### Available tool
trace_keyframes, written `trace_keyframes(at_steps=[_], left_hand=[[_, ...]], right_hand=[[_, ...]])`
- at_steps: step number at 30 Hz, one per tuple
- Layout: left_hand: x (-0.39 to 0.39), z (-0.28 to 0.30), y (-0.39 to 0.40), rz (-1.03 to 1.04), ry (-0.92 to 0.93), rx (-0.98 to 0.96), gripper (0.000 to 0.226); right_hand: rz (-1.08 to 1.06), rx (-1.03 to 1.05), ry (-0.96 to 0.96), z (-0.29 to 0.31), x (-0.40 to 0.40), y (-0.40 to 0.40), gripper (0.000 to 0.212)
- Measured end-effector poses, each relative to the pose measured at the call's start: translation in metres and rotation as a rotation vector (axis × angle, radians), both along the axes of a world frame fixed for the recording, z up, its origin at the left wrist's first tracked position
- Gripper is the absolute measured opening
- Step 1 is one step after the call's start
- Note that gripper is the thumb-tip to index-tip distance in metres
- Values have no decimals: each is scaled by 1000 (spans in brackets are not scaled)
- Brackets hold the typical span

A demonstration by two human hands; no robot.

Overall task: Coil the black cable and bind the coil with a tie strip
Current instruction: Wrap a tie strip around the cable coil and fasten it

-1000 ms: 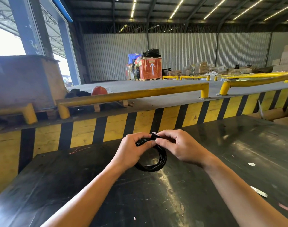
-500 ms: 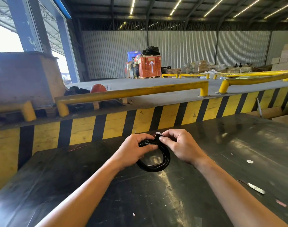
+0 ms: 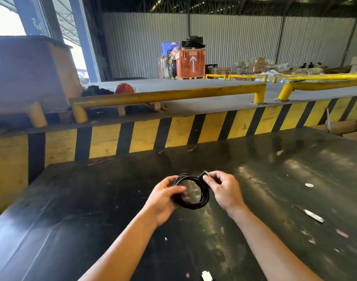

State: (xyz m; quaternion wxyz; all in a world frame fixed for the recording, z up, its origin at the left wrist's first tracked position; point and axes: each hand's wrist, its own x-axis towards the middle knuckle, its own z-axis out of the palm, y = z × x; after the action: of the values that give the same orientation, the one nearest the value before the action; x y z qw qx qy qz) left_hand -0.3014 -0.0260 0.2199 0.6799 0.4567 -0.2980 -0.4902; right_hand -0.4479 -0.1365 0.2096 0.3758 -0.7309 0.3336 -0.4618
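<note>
A: We have just the head view, and both hands are out over the black table (image 3: 92,199). Our left hand (image 3: 163,196) is curled round the near-left side of the black cable (image 3: 203,196), fingers through the ring, thumb on top.

B: And the cable sits wound in a round coil between the two hands, held just above the tabletop.

A: Our right hand (image 3: 224,188) pinches the tie strip (image 3: 204,174) between thumb and forefinger at the coil's far-right edge. One end of the strip pokes up past the fingertips.

B: Whether the strip goes fully round the strands, we cannot tell; the fingers hide that part.

A: Right of our right hand lies a pale sliver (image 3: 311,214) on the table, well apart. Beyond both hands stands the yellow-and-black striped barrier (image 3: 173,132), with a yellow rail (image 3: 163,96) behind it.
</note>
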Motion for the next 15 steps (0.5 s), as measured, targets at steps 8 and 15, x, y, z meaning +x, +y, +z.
trace_keyframes(at_steps=[8,15], left_hand=[[-11,-82,18,81,98,175,34],[-2,-125,48,114,-6,395,34]], right_hand=[[0,385,264,-103,0,11,16],[146,606,331,-168,-5,28,6]])
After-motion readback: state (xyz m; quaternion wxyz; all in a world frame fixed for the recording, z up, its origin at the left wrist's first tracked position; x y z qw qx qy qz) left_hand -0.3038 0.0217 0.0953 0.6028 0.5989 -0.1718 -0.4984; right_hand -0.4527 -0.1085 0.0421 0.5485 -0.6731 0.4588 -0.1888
